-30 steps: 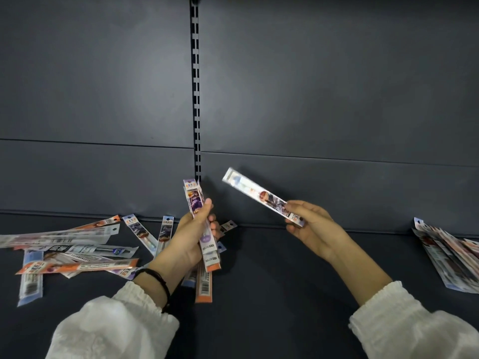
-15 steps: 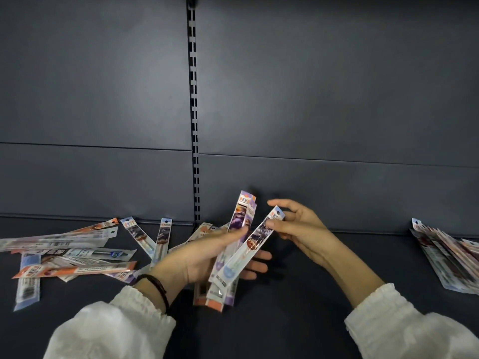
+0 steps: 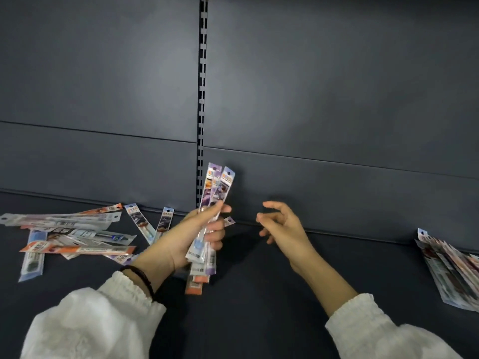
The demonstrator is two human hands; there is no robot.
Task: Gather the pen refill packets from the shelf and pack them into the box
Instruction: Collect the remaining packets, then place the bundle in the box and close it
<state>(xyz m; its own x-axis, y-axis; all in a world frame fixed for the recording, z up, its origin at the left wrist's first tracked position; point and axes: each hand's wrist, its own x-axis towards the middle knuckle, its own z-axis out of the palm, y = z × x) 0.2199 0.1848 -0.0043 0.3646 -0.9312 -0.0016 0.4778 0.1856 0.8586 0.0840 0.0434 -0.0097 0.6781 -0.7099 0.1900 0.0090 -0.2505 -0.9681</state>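
Since half a second ago the right hand [image 3: 282, 229] has come off the packet it was feeding in. It has pulled away to the right and holds nothing, fingers loosely curled, thumb and forefinger apart. That packet now sits in the bundle of long narrow clear-plastic pen refill packets [image 3: 217, 187], which has swung from a slant to nearly upright. The left hand [image 3: 186, 237] grips the bundle at mid-length, thumb across the front, fingers wrapped behind.

Nearest us are white gathered-cuff sleeves [image 3: 90, 325] on both arms and a thin black wristband [image 3: 141, 277] on the left wrist. The bundle's lower ends are orange and purple. We cannot tell if the lowest orange end is held or lies on the dark grey shelf deck [image 3: 259, 307]. Print on every packet is too blurred for us to read; we see only pale barcode-like patches at the lower ends.

Left of the left hand, a scatter of loose refill packets [image 3: 72, 237] lies flat on the deck, overlapping, some orange-edged, some blue. Two more packets [image 3: 138, 221] point toward the back. One packet tip [image 3: 229, 221] pokes out behind the left fingers. Far right, well apart from both hands, a fanned stack of packets [image 3: 453, 270] lies at the frame edge. Behind it all is the dark grey back panel [image 3: 337, 99], split by a black slotted upright [image 3: 202, 99]. The bundle's top stands just right of it.
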